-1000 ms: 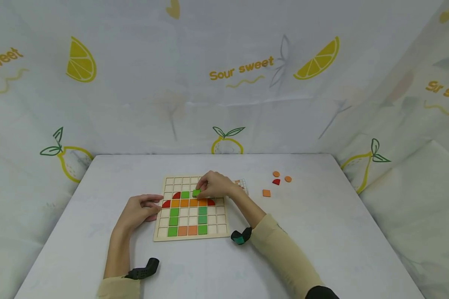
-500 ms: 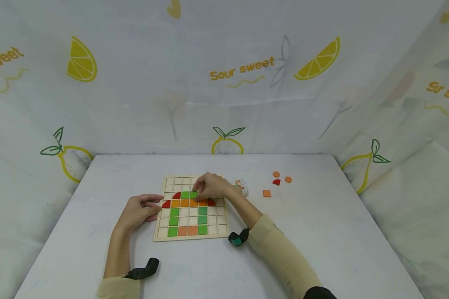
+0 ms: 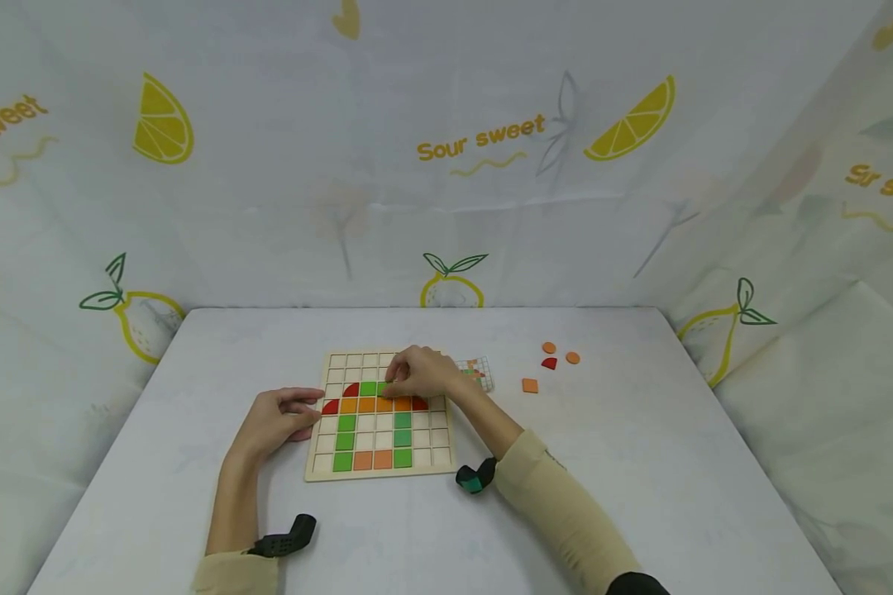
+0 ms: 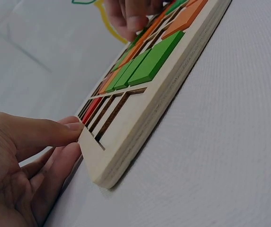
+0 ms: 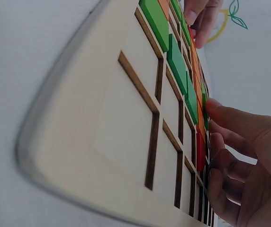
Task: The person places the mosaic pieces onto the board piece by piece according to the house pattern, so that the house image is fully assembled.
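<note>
A wooden grid board (image 3: 441, 456) lies on the table, partly filled with coloured tiles. At its left edge, my left hand (image 3: 271, 421) holds the board between thumb and fingers; the left wrist view shows the digits (image 4: 71, 130) against the rim. My right hand (image 3: 422, 372) is over the upper middle of the board, thumb and fingertips at a green square tile (image 3: 381, 387) in the row above the orange squares (image 3: 367, 405). In the right wrist view the thumb (image 5: 221, 113) touches the tiles there. The fingers hide part of that tile and the cells behind it.
A small printed pattern card (image 3: 479, 372) lies partly behind the right wrist. Farther right are two orange discs (image 3: 549, 348), a red quarter-round tile (image 3: 549, 363) and an orange square tile (image 3: 530, 386). A patterned cloth hangs behind the table.
My right hand has lowered the green tile from a tilted position into the cell beside another green square, shifting slightly left. In the last half second it barely moves. The left hand stays put.
</note>
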The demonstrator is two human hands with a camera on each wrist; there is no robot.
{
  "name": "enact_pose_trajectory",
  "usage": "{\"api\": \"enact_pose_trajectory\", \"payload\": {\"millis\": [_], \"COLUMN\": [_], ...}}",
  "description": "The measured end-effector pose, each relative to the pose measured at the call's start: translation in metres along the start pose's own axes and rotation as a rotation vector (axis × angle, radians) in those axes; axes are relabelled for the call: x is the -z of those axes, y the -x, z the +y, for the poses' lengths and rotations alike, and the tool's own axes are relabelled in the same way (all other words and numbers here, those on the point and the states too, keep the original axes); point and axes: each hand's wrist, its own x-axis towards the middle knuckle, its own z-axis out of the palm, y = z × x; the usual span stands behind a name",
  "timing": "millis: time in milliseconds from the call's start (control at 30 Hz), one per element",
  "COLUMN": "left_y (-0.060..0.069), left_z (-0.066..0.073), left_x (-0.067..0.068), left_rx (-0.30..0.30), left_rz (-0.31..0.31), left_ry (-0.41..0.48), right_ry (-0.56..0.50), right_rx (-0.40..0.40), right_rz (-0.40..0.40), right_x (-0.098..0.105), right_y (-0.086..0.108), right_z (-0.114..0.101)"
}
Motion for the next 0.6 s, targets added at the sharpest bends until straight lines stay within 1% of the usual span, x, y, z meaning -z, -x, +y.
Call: {"api": "enact_pose_trajectory", "payload": {"millis": [200, 333, 433, 600], "left_y": [0.0, 0.001, 0.002, 0.002], "left_z": [0.0, 0.001, 0.002, 0.002], "left_x": [0.0, 0.0, 0.001, 0.001], "left_rx": [0.002, 0.004, 0.006, 0.006], "left_rz": [0.001, -0.003, -0.004, -0.005], "left_ry": [0.002, 0.004, 0.004, 0.001], "right_ry": [0.028, 0.035, 0.022, -0.034], "right_rx": [-0.014, -0.019, -0.019, -0.041], "right_rz": [0.022, 0.033, 0.044, 0.053], "right_x": [-0.003, 0.0, 0.005, 0.015], "right_y": [0.0, 0.002, 0.005, 0.011], "right_z": [0.0, 0.001, 0.001, 0.005]}}
